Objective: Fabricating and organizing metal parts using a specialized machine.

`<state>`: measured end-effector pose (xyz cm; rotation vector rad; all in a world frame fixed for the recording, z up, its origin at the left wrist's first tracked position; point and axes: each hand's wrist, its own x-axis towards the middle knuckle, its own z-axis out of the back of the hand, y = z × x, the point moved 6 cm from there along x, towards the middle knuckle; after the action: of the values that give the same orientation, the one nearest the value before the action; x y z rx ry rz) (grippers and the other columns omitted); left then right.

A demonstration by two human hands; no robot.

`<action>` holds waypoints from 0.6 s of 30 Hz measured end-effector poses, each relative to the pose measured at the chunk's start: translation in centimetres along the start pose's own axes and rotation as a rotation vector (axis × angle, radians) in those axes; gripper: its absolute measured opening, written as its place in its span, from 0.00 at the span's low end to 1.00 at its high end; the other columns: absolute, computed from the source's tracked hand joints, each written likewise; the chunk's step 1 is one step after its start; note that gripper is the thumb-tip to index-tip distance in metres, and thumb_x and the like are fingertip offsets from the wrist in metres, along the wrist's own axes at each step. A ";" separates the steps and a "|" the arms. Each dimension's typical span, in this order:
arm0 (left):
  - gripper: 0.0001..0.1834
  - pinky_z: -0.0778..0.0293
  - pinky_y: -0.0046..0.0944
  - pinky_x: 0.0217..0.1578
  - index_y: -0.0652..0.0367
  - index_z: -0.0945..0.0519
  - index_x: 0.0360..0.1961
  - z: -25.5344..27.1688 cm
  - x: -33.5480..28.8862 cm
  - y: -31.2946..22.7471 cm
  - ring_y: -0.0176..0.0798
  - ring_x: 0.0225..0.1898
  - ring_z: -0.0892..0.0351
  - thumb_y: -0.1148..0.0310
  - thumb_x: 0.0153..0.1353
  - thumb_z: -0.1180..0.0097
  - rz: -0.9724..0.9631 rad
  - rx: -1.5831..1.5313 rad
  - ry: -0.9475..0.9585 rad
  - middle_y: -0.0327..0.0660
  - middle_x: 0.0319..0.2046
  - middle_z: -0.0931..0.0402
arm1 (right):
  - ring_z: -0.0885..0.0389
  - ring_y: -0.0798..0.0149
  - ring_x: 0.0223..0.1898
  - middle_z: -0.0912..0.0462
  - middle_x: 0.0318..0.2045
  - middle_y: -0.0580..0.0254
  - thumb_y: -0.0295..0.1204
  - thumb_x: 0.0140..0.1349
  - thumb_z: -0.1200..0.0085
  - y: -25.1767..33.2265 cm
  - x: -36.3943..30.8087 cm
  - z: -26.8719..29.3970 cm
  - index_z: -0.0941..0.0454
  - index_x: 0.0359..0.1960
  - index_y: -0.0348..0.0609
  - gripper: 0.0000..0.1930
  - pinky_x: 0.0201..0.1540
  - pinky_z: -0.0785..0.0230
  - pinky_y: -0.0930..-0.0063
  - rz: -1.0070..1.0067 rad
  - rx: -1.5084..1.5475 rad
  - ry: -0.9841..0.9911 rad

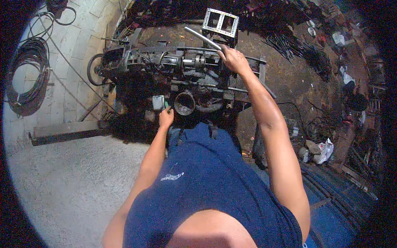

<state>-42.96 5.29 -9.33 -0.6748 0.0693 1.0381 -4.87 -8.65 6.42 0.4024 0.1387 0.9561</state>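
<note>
My left hand point(166, 119) is closed round the green handle of a tool with a pale, square head point(158, 102); whether it is a brush or a scoop I cannot tell. It is held low, at the near side of a greasy machine point(165, 60) with a metal shaft across its middle. A round, open metal can point(184, 103) stands just right of this hand. My right hand point(235, 60) is up over the machine's far right part, gripping a long metal rod point(202, 38). The rod's bright end points to the far left. My forearm hides part of what lies behind it.
A handwheel point(95, 69) sits at the machine's left end. Behind it stands a white perforated metal frame point(221, 22). Coiled hose point(27, 76) lies far left, a long metal beam point(68, 132) near left. Dark rods point(285, 47) and a white bag point(324, 152) lie right.
</note>
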 end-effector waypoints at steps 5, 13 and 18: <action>0.20 0.29 0.48 0.44 0.57 0.22 0.47 -0.5 0.3 1.0 0.58 0.42 0.24 0.58 0.55 0.49 0.014 -0.034 0.012 0.57 0.37 0.23 | 0.24 0.41 0.39 0.22 0.34 0.40 0.44 0.65 0.63 0.2 -0.6 1.0 0.32 0.49 0.44 0.20 0.42 0.32 0.51 -0.020 0.066 -0.027; 0.20 0.29 0.48 0.44 0.57 0.23 0.48 -0.7 0.0 0.9 0.57 0.42 0.24 0.58 0.57 0.50 -0.056 -0.040 -0.001 0.57 0.37 0.22 | 0.23 0.43 0.39 0.21 0.35 0.43 0.52 0.63 0.64 -0.5 -1.6 1.1 0.26 0.42 0.42 0.25 0.44 0.31 0.52 -0.328 -0.080 -0.009; 0.21 0.29 0.48 0.44 0.56 0.24 0.48 -0.9 0.3 1.2 0.57 0.43 0.24 0.58 0.57 0.50 -0.051 -0.015 0.006 0.56 0.37 0.22 | 0.21 0.44 0.39 0.21 0.37 0.43 0.59 0.61 0.66 -0.8 -1.1 0.4 0.23 0.38 0.38 0.33 0.43 0.29 0.53 -0.303 -0.062 -0.025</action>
<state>-43.58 5.45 -10.74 -0.6900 0.0498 0.9888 -4.78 -10.03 6.39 0.3248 0.1417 0.6554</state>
